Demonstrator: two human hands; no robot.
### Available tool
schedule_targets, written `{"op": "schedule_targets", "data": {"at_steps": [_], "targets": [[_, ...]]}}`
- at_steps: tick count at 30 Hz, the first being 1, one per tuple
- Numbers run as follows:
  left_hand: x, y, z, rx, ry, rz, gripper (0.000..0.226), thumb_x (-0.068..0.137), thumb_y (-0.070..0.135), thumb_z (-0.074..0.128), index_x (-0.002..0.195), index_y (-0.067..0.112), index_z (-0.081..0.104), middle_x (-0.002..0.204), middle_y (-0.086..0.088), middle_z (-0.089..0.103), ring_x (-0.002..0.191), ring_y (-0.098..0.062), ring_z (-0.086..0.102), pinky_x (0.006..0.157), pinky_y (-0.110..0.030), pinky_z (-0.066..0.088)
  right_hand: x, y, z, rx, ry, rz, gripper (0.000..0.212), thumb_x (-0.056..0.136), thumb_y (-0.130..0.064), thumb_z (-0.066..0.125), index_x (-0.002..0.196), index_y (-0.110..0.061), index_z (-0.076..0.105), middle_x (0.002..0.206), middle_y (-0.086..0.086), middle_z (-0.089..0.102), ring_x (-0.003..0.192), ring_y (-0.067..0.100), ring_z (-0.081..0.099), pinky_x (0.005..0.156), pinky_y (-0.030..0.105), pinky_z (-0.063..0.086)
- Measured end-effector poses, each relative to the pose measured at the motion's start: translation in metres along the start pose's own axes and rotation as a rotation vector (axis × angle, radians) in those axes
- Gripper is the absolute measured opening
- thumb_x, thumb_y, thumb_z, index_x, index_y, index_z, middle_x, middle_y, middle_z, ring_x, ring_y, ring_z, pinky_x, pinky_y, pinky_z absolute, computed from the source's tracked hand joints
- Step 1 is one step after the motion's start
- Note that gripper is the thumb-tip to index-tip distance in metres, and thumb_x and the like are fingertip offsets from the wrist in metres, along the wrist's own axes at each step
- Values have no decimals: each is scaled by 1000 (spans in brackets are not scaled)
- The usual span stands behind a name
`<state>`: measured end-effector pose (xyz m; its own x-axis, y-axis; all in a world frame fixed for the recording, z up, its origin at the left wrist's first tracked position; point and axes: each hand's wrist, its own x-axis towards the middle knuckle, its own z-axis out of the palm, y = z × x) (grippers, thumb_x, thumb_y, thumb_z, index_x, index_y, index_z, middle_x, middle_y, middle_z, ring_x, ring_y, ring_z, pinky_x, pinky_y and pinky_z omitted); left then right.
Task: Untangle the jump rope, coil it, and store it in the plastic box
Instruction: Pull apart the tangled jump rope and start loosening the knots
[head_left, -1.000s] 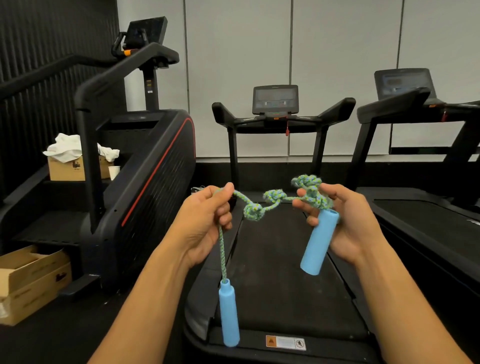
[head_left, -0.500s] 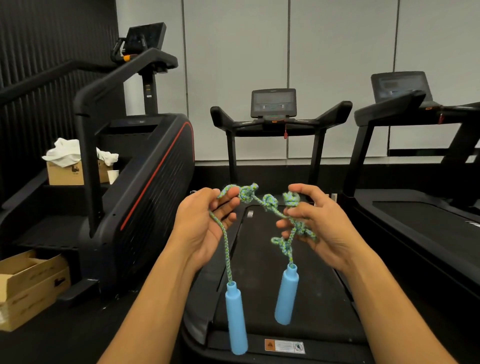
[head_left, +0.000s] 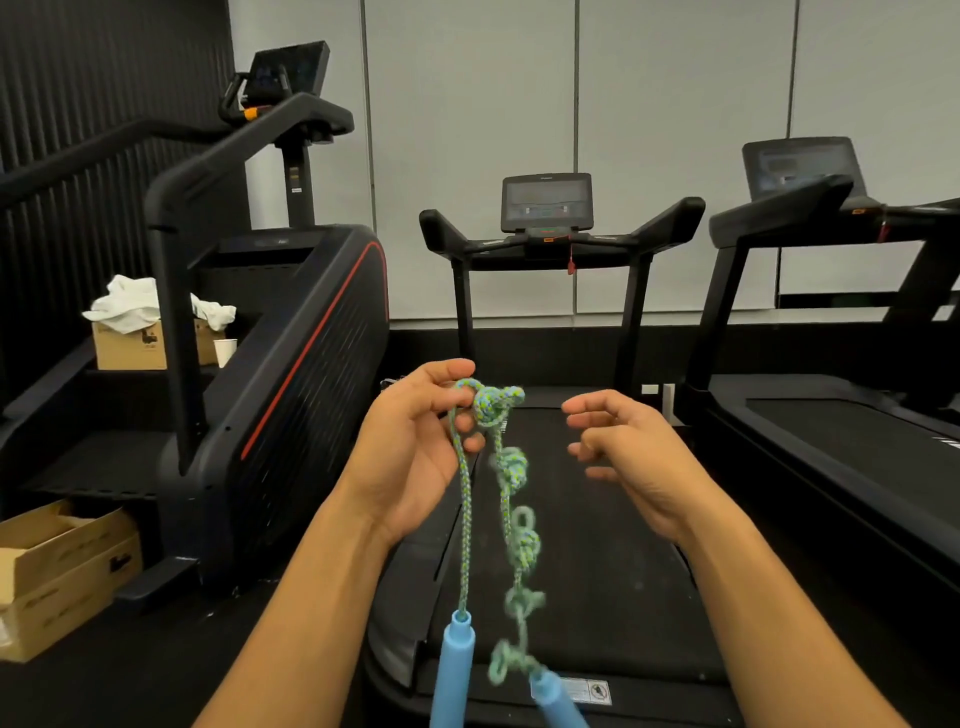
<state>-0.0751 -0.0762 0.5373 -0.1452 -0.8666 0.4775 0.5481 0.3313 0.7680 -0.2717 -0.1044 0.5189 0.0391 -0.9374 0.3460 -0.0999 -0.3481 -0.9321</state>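
Observation:
A green-and-blue braided jump rope (head_left: 511, 470) with several knots hangs from my left hand (head_left: 421, 441), which pinches it near the top knot between thumb and fingers. Two strands drop down over the treadmill belt. One light-blue handle (head_left: 453, 670) hangs straight below my left hand; the other blue handle (head_left: 558, 699) swings lower right, blurred. My right hand (head_left: 623, 457) is beside the rope, fingers loosely spread, holding nothing. No plastic box is in view.
A black treadmill (head_left: 566, 519) lies straight ahead below my hands, another treadmill (head_left: 831, 415) to the right. A stair-climber machine (head_left: 291, 364) stands on the left. Cardboard boxes (head_left: 62, 571) sit at lower left; another box with white cloth (head_left: 135, 322) sits behind.
My right hand let go of the knotted rope, and that strand with its handle dropped and now swings below my left hand. My left hand keeps its hold.

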Motion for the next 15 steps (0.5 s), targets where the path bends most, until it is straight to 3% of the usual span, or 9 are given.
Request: {"op": "schedule_targets", "data": {"at_steps": [3,6,10,15], "targets": [[-1,-2,3,38,1,24,28,77,-8,52,100,8,57,74,-5,50,56,-12,42,51,-26,34,-6,-6,5,15,-2,-79,44,77,12,53,102,-21,69,109,1,69,108,30,65,82,37,49],[1,-2,2,36,30,24,25,85,-10,46,100,7,56,71,-5,48,57,-13,41,50,-26,34,-11,-15,11,81,-47,-152,42,80,15,54,108,-14,68,108,7,73,107,29,67,82,29,52],[0,-1,1,6,33,24,26,74,-3,53,98,8,56,69,-5,49,55,-14,43,50,-26,37,-15,-21,21,123,-101,-194,45,82,15,56,117,-11,65,107,10,75,107,27,69,94,31,54],[-2,0,1,57,-7,9,25,73,0,55,96,9,56,70,-8,49,54,-14,47,51,-28,46,-22,-24,37,161,-167,-255,60,82,18,59,130,-18,58,118,12,68,97,14,72,85,24,55]]}}
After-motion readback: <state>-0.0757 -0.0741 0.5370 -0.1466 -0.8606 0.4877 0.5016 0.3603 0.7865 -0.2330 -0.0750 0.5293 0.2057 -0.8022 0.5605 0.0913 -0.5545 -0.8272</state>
